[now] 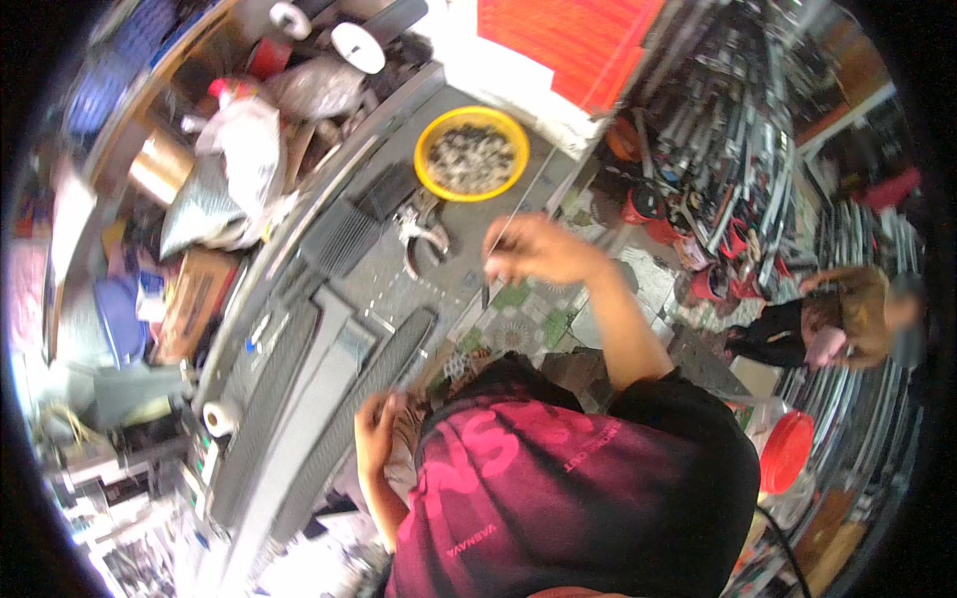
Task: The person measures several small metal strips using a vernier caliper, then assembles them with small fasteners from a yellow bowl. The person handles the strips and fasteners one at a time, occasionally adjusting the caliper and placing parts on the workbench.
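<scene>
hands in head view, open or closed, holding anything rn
Left hand: can't tell whether open or holding something.
Right hand: closed, apparently holding a thin rod.

Right hand (538,249) at near edge of table (461,234): blurred, fingers' hold unclear. Dark stub (485,296) below it: too small to name. Left hand (376,427), farther along near edge: fingertips indistinct, hold unreadable. Pieces (471,159) in yellow basin (422,149): too small to tell apart. White specks (377,296) mid-table: unidentifiable. Shirt (598,478): cut by lower picture edge. Co-worker (847,319): blurred.
</scene>
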A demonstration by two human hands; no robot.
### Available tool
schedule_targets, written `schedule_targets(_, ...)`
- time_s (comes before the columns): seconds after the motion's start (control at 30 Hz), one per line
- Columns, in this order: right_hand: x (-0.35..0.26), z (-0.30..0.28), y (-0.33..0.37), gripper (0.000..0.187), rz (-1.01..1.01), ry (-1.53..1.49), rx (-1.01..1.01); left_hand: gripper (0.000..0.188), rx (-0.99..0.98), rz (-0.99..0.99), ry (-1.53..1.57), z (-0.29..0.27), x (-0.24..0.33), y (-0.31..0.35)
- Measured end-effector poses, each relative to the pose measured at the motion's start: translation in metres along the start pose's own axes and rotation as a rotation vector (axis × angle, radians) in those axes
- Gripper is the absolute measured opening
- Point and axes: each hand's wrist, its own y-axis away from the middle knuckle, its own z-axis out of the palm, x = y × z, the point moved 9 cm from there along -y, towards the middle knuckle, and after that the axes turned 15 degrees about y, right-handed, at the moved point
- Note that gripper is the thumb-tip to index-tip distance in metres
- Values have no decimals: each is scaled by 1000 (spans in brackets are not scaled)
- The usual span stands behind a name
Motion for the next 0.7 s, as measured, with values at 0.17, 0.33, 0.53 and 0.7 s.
schedule_targets(0.17, -13, 181, -37, 17, -343, -10, -388, 61, -220, 157, 375, 90, 86, -41)
schedule_targets(0.33, 35, 205, -56, 14, -83, -211, -265, 38, -55, -64, 449, 60, 29, -38)
schedule_targets(0.53, 97, 231, -58, 12, 105, -335, -263, 18, 85, -133, 439, 26, -30, -4)
schedule_targets(0.7, 157, 269, -46, 31, 421, 89, -344, 19, 238, -199, 88, -1, -55, 12)
